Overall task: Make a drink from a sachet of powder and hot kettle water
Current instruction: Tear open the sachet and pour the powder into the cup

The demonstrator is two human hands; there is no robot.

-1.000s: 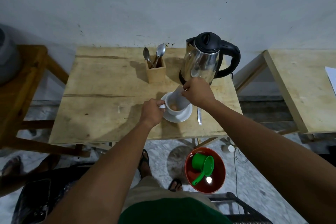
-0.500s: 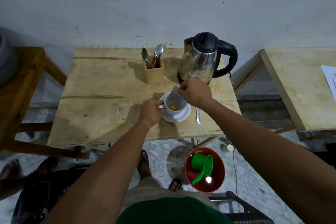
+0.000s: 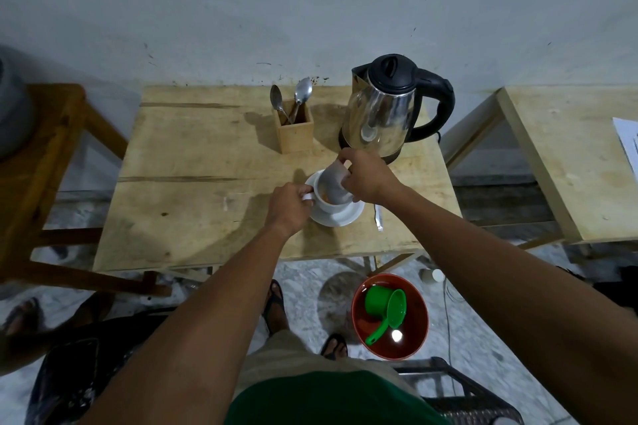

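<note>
A white cup (image 3: 326, 204) stands on a white saucer (image 3: 345, 217) on the wooden table (image 3: 193, 190). My left hand (image 3: 288, 209) grips the cup's handle. Above the cup, my right hand (image 3: 366, 179) pinches a pale sachet (image 3: 335, 183), tilted with its open end down inside the cup. Brownish powder lies in the cup. A steel kettle (image 3: 383, 114) with a black lid and handle stands just behind my right hand.
A wooden holder (image 3: 294, 129) with two spoons stands left of the kettle. A torn sachet strip (image 3: 379, 217) lies right of the saucer. On the floor is a red basin (image 3: 390, 316) with a green scoop. Another wooden table (image 3: 569, 162) stands at the right.
My right hand has tipped the sachet lower into the cup after lifting it briefly. My left hand has stayed on the handle.
</note>
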